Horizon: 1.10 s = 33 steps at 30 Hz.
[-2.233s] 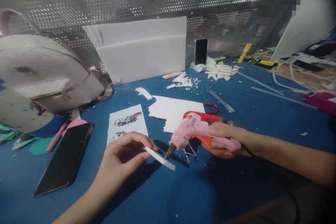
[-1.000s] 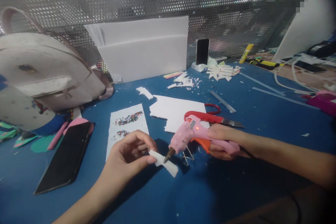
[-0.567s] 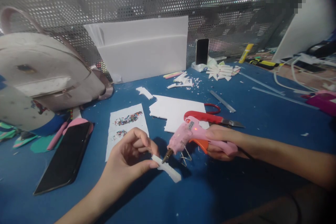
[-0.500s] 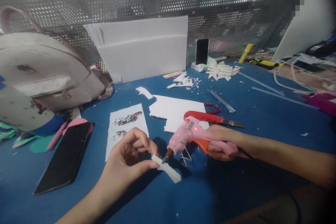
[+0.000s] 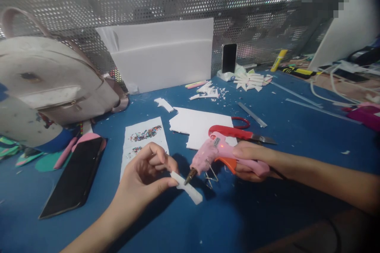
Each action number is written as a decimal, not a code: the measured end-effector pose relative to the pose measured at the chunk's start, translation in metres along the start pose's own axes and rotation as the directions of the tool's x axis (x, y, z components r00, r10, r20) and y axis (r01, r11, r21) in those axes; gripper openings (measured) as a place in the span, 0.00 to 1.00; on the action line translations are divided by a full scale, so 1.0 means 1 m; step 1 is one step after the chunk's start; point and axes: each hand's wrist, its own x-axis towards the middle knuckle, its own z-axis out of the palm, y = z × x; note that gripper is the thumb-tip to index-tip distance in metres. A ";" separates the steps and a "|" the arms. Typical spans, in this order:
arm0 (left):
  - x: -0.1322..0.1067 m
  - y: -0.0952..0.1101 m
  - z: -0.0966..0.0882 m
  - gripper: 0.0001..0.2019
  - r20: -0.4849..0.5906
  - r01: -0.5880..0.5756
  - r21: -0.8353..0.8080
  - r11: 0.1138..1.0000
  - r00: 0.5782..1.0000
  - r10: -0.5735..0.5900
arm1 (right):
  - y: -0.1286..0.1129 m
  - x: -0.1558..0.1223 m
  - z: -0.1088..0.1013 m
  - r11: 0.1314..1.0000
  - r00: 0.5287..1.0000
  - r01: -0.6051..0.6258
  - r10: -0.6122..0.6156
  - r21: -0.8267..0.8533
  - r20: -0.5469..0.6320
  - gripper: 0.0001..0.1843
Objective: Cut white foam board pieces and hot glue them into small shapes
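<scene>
Between the thumb and fingers of my left hand (image 5: 148, 174) is one end of a small white foam strip (image 5: 192, 194). My right hand (image 5: 252, 164) wraps round the handle of a pink hot glue gun (image 5: 204, 154) with an orange trigger and a lit red light. Its metal nozzle points down-left and meets, or nearly meets, the strip's upper face. Behind the gun, a red utility knife (image 5: 231, 132) lies across a cut white foam board (image 5: 196, 120). Left of them, a white sheet (image 5: 162, 134) bears colourful glitter, partly hidden by my left hand.
A dark tablet or phone (image 5: 73, 178) lies at left, before a pale backpack (image 5: 59, 75). Foam scraps (image 5: 208, 91), a clear glue stick (image 5: 252, 114) and a propped phone (image 5: 229, 58) sit farther back. A white board (image 5: 163, 59) leans on the perforated metal screen. White cables (image 5: 323, 83) trail at right.
The foam strip's free end has tilted slightly up and left in my left hand. The glue gun keeps its place at the strip, with barely any shift.
</scene>
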 end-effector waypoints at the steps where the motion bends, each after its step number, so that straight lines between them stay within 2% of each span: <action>1: 0.000 0.001 0.000 0.16 0.003 -0.002 0.006 1.000 1.000 0.002 | 0.001 0.000 -0.001 1.000 1.000 -0.001 0.001 0.004 0.004 0.27; 5: -0.001 0.003 0.004 0.16 0.003 -0.008 0.006 1.000 1.000 0.008 | 0.005 0.002 -0.002 1.000 0.999 0.027 -0.028 0.015 0.036 0.25; 10: -0.002 0.005 0.007 0.16 -0.061 0.019 0.018 1.000 0.998 -0.018 | 0.003 0.002 -0.002 1.000 0.998 0.029 -0.029 0.001 0.058 0.27; 15: -0.002 0.005 0.005 0.16 0.007 -0.006 0.042 0.999 1.000 0.005 | 0.002 0.001 -0.002 0.999 0.998 0.036 -0.036 -0.017 0.050 0.28; 21: -0.003 0.007 0.009 0.16 -0.071 0.026 0.040 0.999 0.997 -0.023 | 0.006 0.001 -0.004 1.000 0.999 0.020 -0.020 -0.012 0.032 0.26; 26: -0.003 0.007 0.008 0.16 -0.030 0.039 0.047 0.998 0.999 -0.038 | 0.006 0.000 -0.003 0.999 0.999 0.032 -0.031 -0.015 0.040 0.26; 31: -0.004 0.008 0.009 0.16 -0.076 0.055 0.050 0.997 0.996 -0.051 | 0.003 0.001 -0.001 0.997 0.997 0.057 -0.054 -0.045 0.062 0.26; 33: -0.004 0.007 0.009 0.16 -0.068 0.047 0.066 0.997 0.997 -0.043 | 0.003 0.001 -0.002 0.996 0.993 0.055 -0.048 -0.070 0.106 0.26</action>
